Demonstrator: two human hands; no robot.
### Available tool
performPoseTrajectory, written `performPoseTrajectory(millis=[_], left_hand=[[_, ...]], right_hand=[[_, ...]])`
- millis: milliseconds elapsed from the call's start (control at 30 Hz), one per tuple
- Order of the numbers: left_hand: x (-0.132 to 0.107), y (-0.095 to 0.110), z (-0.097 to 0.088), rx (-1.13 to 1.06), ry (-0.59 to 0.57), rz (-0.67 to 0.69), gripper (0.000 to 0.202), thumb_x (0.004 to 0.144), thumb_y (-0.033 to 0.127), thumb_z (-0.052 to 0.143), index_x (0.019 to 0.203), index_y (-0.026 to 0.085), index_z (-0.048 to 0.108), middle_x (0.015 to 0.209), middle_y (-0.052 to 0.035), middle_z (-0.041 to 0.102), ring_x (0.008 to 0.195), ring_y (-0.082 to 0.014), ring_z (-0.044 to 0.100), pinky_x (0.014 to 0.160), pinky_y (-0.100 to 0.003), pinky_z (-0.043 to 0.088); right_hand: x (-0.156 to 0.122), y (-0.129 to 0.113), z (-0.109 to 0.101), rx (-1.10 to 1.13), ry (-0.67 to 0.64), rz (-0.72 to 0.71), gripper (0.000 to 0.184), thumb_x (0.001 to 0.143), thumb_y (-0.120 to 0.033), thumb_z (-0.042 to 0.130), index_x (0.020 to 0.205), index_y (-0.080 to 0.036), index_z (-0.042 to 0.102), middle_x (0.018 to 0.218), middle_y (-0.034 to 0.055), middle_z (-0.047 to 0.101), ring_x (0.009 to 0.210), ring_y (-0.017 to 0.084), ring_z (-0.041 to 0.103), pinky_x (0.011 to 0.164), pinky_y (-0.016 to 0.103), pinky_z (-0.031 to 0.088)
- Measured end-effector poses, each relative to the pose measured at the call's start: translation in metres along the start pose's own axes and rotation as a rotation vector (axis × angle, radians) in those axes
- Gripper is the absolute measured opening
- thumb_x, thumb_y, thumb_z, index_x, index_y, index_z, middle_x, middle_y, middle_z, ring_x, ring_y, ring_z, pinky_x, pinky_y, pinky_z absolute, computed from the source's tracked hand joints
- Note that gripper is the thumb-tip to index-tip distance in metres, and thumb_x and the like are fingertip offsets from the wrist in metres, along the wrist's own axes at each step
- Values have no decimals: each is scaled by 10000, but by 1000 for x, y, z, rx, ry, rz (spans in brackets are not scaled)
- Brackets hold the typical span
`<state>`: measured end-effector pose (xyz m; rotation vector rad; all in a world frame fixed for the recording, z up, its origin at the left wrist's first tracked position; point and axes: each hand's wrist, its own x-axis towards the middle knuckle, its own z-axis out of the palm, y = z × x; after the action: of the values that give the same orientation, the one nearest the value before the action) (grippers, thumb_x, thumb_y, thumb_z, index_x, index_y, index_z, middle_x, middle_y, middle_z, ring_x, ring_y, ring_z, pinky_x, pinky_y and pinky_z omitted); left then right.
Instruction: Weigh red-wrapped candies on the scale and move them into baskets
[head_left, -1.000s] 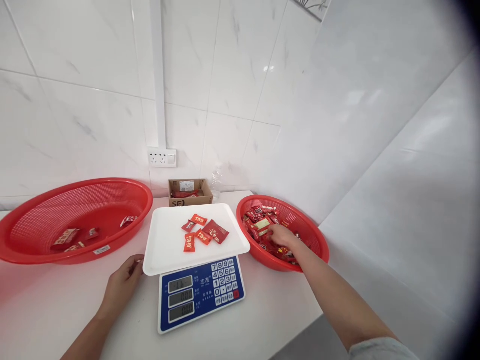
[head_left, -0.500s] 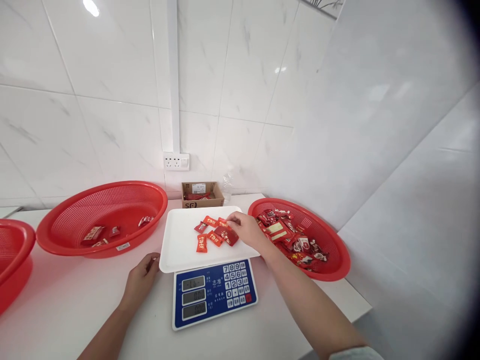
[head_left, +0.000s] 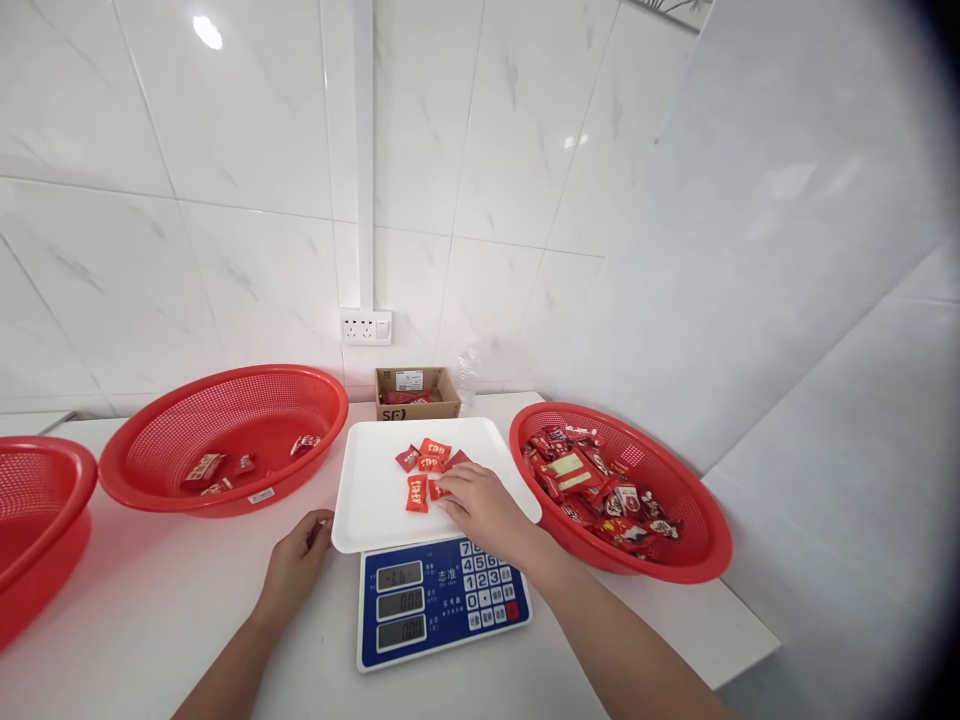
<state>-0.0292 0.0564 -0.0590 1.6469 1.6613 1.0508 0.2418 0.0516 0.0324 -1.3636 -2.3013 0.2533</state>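
Note:
Small red wrapped packets point(head_left: 417, 494) with gold lettering lie grouped on the white tray point(head_left: 367, 470) of a digital scale point(head_left: 444, 603). Over their near right side bends my right hand point(head_left: 484, 505), thumb and fingertips closed on one of the red packets; the hand hides part of this packet and of a darker red one behind it. My left hand point(head_left: 300, 560) rests on the table at the tray's near left corner, its fingers curled together with nothing visible in them. Below the tray the scale's blue panel shows its displays and number keys.
A red basket point(head_left: 712, 520) full of mixed packets stands at the right. On the left, another red basket point(head_left: 120, 470) holds a few packets, with a third basket point(head_left: 75, 540) at the edge. Behind the tray are a small cardboard box point(head_left: 420, 411) and a clear plastic bottle point(head_left: 467, 380).
My right hand has moved nearer, from the back right packets to the front right one. My left hand stays beside the tray. The whole view has shifted slightly.

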Motion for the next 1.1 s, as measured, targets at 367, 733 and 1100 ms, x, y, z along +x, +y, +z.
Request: performPoseTrajectory(millis=[367,733,1100], left_hand=[[0,-2,1,-17,8,7,284,753,445,430,854,240,599,773,5,688,754,-195,637,642,-256,486],[1,-3,2,-32,2,13,267,742,431,428,840,241,587,727,3,667,729,-202,625,635,-271,481],[1,-3,2,-45,-22,-1,266,761,434,421,838,238,583,679,9,637,733,-202,619,642,-274,481]], right_hand=[[6,-15,0,-12,-236,139,457,890,-488,389,1293,-298,491,1435,14,396,1374,278,178,1090,540,96],[19,-16,4,-25,-223,191,550,885,-493,376,1382,-258,369,1506,61,243,1392,276,117,1091,522,86],[17,-16,5,49,-149,142,338,897,-408,402,1142,-265,585,1308,56,519,1259,223,385,1072,551,93]])
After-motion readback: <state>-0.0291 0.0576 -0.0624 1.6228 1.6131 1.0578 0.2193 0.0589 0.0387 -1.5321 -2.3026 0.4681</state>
